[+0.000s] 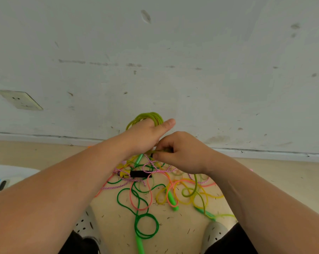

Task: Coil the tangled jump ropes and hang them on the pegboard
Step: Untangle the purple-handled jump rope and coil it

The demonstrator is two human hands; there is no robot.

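Note:
My left hand [146, 133] holds a coil of yellow-green jump rope [151, 117] looped round its fingers, thumb sticking out to the right. My right hand [180, 151] pinches a strand of the same rope just below the left hand. Under both hands a tangle of ropes [155, 187] lies on the floor: dark green, pink, yellow and a pink-white braided cord. A black and yellow handle [135, 174] lies in the tangle, with green handles [171, 198] among the loops. The pegboard is not in view.
A white scuffed wall [173, 61] with a socket [20, 99] stands right ahead, its baseboard [265, 153] meeting a beige floor. My two grey perforated shoes [215, 233] frame the pile. A white and blue object [1, 180] lies at the left edge.

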